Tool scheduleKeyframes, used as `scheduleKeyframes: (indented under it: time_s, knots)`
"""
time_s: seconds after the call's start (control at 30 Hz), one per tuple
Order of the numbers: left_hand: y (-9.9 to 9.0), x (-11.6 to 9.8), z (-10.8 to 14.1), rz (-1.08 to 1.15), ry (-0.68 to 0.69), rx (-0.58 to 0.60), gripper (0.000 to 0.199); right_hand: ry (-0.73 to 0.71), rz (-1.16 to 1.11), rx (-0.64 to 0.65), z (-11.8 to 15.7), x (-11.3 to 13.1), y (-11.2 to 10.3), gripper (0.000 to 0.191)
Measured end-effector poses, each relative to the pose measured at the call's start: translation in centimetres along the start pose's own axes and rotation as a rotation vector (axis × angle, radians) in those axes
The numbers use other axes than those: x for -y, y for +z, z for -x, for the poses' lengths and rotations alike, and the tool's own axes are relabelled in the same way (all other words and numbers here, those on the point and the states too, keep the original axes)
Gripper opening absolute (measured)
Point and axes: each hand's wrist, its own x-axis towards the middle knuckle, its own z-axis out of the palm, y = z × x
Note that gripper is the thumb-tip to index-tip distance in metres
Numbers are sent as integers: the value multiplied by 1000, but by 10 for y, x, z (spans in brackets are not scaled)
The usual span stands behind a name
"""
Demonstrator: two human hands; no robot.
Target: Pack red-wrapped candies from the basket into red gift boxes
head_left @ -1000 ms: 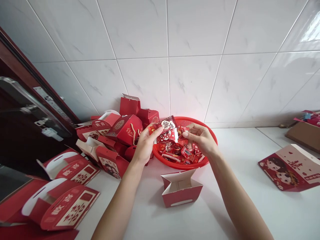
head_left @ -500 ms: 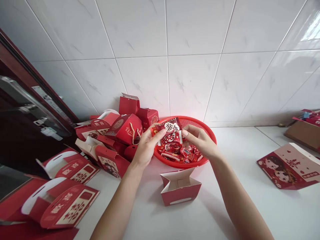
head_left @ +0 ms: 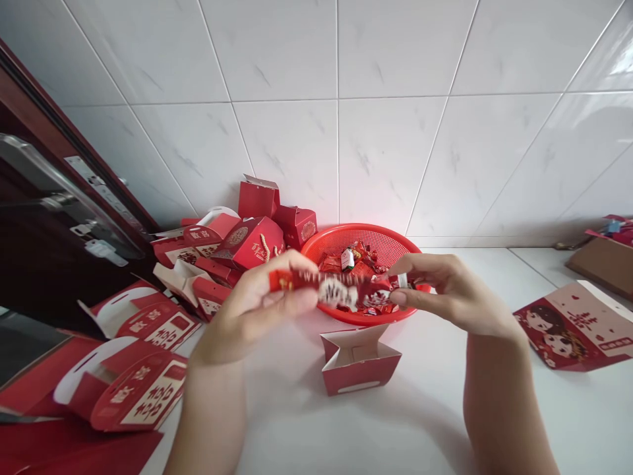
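Over the near side of a red plastic basket (head_left: 341,229), my left hand (head_left: 260,303) pinches a red and brown candy packet (head_left: 336,290) with pale lettering, blurred by motion. My right hand (head_left: 448,293) grips a smaller red and white wrapped candy (head_left: 380,298) between thumb and fingers, its edge close to the packet. Whether the two wrappers touch, I cannot tell. Many red-wrapped candies (head_left: 363,260) lie in the basket below. A small red paper box (head_left: 363,374), its top open and its inside white, stands on the counter between my forearms.
Red gift boxes (head_left: 250,241) are piled at the left against the tiled wall (head_left: 386,152). More open-topped boxes (head_left: 143,396) stand nearer on the left. At right lies a box with cartoon figures (head_left: 558,326), and behind it a brown carton (head_left: 601,267). A dark door (head_left: 59,218) edges the left.
Both hands have come nearer and lower, over the basket's near rim. They have moved farther apart, and the packet has tilted flatter. The view has shifted slightly.
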Motion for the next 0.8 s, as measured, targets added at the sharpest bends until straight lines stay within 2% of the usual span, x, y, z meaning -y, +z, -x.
scheduleKeyframes:
  time_s: [0.1,0.13,0.23,0.27,0.4,0.53,0.67,0.8]
  knots:
    - [-5,-22,21,-208,4,535,13,-51,99,52,10,8,-12,17]
    - [-3,-27,27,-310,15,608,12,-65,104,83,13,10,-15,15]
    - [13,-34,39,-600,-6,712,5,-76,118,181,16,13,-13,11]
    - [19,-34,42,-652,-5,714,4,-63,129,205,16,14,-9,11]
    - [35,-26,45,-721,4,701,3,30,196,271,13,10,17,12]
    - [33,-22,41,-698,23,762,1,28,252,364,7,4,35,11]
    - [29,-19,33,-648,61,850,4,23,305,405,6,2,27,12]
    - [29,-19,33,-655,48,847,6,45,383,458,12,4,16,15]
